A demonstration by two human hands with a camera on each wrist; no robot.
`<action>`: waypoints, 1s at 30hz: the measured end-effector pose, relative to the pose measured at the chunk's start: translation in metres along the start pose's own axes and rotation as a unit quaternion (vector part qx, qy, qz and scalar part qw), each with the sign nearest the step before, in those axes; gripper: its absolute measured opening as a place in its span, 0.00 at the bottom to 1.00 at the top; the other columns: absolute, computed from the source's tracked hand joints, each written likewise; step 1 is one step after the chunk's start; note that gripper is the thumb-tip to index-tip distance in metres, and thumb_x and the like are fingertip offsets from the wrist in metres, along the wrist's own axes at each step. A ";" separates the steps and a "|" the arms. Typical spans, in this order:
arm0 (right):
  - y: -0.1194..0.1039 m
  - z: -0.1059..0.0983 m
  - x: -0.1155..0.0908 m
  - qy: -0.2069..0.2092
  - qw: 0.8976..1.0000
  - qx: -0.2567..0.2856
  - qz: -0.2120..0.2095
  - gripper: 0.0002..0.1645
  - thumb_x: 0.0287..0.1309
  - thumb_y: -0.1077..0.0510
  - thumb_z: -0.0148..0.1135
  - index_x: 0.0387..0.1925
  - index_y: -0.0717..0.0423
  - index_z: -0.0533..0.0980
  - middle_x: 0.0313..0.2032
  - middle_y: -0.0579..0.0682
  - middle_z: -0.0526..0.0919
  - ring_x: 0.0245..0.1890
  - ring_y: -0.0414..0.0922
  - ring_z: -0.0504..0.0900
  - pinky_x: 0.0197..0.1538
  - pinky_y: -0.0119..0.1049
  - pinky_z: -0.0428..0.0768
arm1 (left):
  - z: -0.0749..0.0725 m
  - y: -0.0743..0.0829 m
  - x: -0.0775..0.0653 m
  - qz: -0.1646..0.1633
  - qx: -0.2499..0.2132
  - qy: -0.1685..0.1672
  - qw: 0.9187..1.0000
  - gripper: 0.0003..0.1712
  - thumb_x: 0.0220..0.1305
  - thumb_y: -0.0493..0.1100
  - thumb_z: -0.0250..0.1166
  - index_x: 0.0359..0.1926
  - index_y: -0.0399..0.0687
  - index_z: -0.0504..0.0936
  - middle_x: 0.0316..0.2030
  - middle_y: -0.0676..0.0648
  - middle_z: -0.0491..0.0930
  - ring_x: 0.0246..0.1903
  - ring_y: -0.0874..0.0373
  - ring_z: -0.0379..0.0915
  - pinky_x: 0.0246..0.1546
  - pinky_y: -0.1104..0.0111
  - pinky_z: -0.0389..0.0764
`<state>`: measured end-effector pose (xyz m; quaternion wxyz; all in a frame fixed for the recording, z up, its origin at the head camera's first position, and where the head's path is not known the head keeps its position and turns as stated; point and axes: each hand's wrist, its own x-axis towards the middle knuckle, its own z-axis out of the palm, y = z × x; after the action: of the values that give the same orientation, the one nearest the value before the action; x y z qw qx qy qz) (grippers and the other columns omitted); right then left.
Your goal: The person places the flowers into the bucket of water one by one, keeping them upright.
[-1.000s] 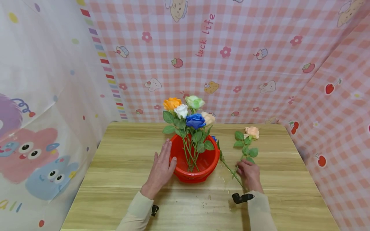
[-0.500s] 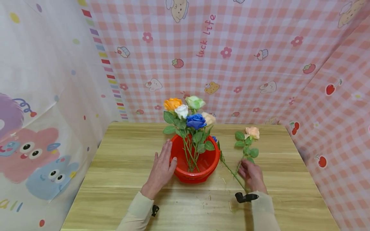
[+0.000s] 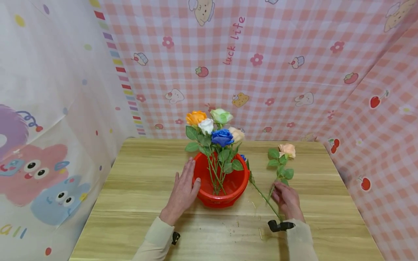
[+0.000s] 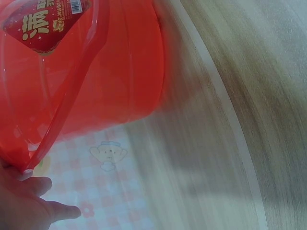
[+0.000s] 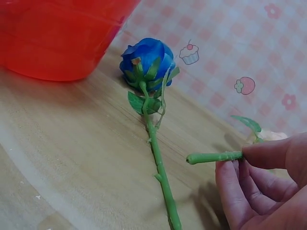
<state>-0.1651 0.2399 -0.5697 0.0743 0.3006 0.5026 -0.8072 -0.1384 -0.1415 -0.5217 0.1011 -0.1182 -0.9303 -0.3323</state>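
A red bucket (image 3: 218, 202) stands on the table, holding several roses: an orange rose (image 3: 196, 117), a white rose (image 3: 206, 126), a pale green rose (image 3: 222, 116), a blue rose (image 3: 222, 137) and a cream rose (image 3: 237, 134). My left hand (image 3: 181, 192) rests against the bucket's left side, its fingers straight. To the bucket's right, my right hand (image 3: 287, 198) pinches a peach rose (image 3: 287, 150) low on its stem. The stem's cut end (image 5: 206, 158) sticks out past thumb and fingers in the right wrist view. Another blue rose (image 5: 147, 62) lies on the table between bucket and hand.
Small clippings (image 3: 260, 233) and specks lie on the wooden table (image 3: 137, 195) in front of the bucket. A checked cloth (image 3: 281, 36) hangs behind the table and along its right. A white printed cloth (image 3: 78, 119) hangs at the left.
My right hand has moved slightly to the right, with the peach rose shifting along. The left hand stays against the bucket.
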 end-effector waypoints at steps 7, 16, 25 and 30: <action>-0.001 -0.001 -0.004 -0.010 1.000 0.013 -0.009 0.16 0.74 0.66 0.56 0.32 0.49 0.84 0.27 0.42 0.87 0.30 0.35 0.86 0.35 0.26 0.84 | 0.001 -0.001 0.001 0.003 0.000 0.000 1.000 0.38 0.78 0.47 0.50 0.81 0.36 0.53 0.82 0.44 0.48 0.79 0.43 0.47 0.72 0.32 0.48; -0.009 0.004 -0.016 -0.012 0.999 -0.003 -0.043 0.12 0.73 0.66 0.57 0.37 0.47 0.81 0.30 0.40 0.87 0.33 0.34 0.86 0.39 0.26 0.85 | 0.001 -0.001 0.000 0.002 -0.002 0.003 1.000 0.37 0.78 0.44 0.52 0.81 0.36 0.53 0.82 0.43 0.49 0.79 0.41 0.49 0.72 0.31 0.49; -0.018 0.012 -0.030 -0.011 0.997 -0.026 -0.069 0.10 0.72 0.65 0.59 0.40 0.46 0.80 0.32 0.38 0.86 0.38 0.35 0.87 0.44 0.28 0.85 | 0.001 -0.001 0.000 0.003 -0.002 0.004 1.000 0.37 0.78 0.45 0.51 0.81 0.36 0.53 0.82 0.43 0.49 0.79 0.41 0.49 0.72 0.32 0.48; -0.023 0.017 -0.038 -0.011 0.996 -0.039 -0.077 0.09 0.72 0.64 0.60 0.43 0.46 0.80 0.32 0.37 0.87 0.39 0.34 0.87 0.46 0.29 0.85 | 0.001 -0.001 0.000 0.004 0.000 0.004 1.000 0.37 0.78 0.46 0.51 0.81 0.36 0.53 0.81 0.43 0.49 0.79 0.42 0.48 0.72 0.32 0.48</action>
<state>-0.1510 0.2299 -0.5255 0.0290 0.2493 0.5546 -0.7934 -0.1384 -0.1420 -0.5227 0.1063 -0.1207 -0.9293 -0.3324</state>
